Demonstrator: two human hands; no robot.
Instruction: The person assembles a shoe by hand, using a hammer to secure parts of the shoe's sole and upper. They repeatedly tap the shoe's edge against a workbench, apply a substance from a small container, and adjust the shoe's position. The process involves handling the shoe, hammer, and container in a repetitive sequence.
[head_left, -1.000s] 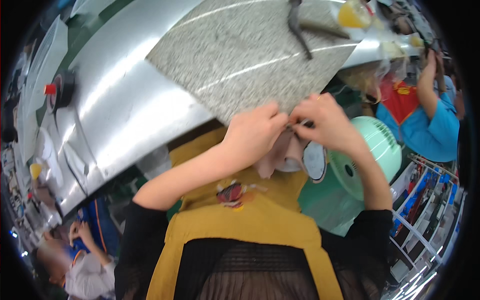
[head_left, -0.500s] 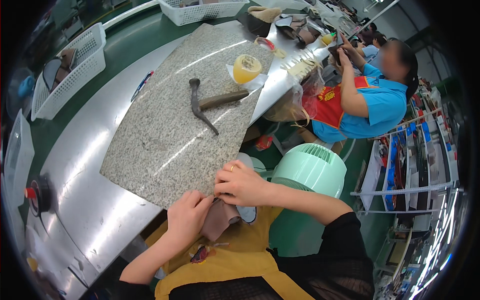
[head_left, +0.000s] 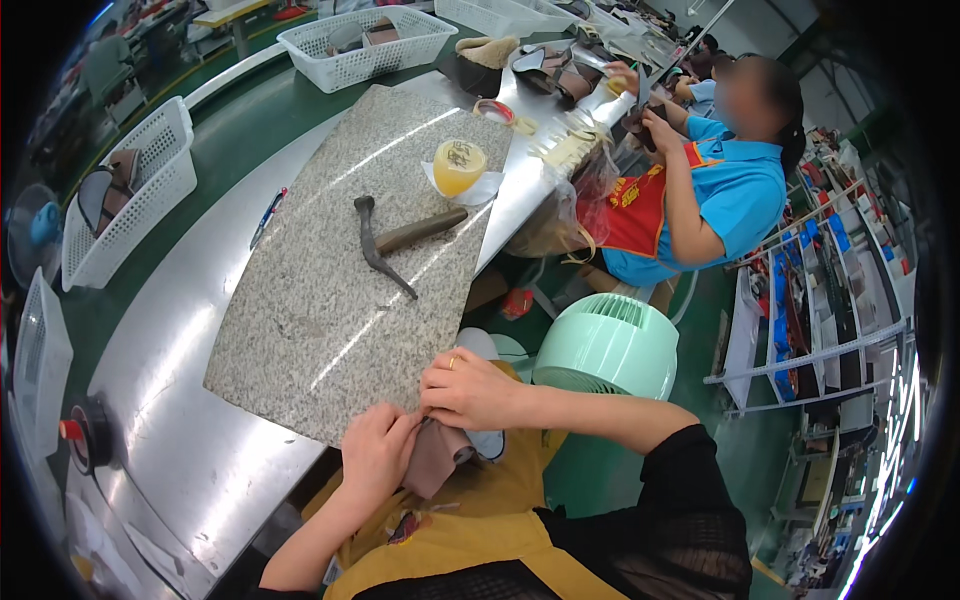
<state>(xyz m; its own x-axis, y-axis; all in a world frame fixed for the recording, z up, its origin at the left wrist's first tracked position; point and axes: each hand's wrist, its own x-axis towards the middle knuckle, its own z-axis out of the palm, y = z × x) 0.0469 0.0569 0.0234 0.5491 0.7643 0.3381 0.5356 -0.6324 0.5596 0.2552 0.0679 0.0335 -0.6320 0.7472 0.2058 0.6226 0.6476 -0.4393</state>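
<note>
Both hands grip a small brown leather piece at the near edge of the speckled grey granite slab, just over the lap. Left hand closed round its left side, right hand pinching its top, ring on one finger. Slab lies on the shiny metal worktop. On slab, well apart from the hands: dark hammer with wooden handle, yellow round tub on white paper. Mint green fan just right of the hands. White mesh baskets at left. Seated co-worker in blue shirt and red apron farther along the worktop.
</note>
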